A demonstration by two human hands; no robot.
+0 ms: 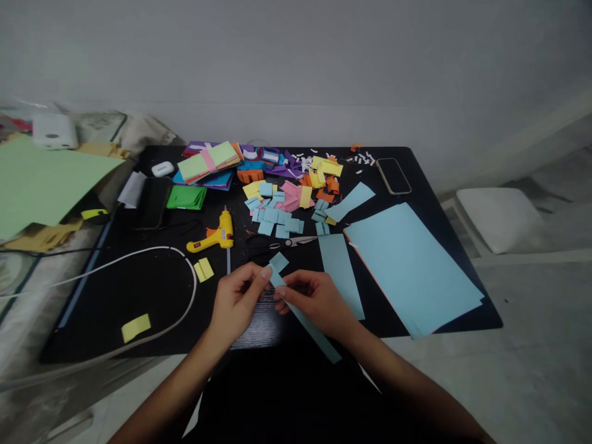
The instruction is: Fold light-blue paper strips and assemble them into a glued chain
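A narrow light-blue paper strip (309,325) slants between my hands above the table's front part. My left hand (238,296) pinches its upper end between thumb and fingers. Just below that, my right hand (317,299) grips the same strip, whose long tail hangs toward my lap. A small blue paper square (279,262) shows right beyond the strip's upper end; whether it is joined to the strip I cannot tell. Past my hands lie scissors (300,241) with black handles. A wider blue paper strip (341,271) rests beside my right hand.
Blue paper sheets (411,265) cover the right side of the black table (92,308). Small folded blue pieces (277,216) are heaped mid-table. At left are a yellow glue gun (217,233) and a looping white cable (192,277). A phone (393,176) lies far right.
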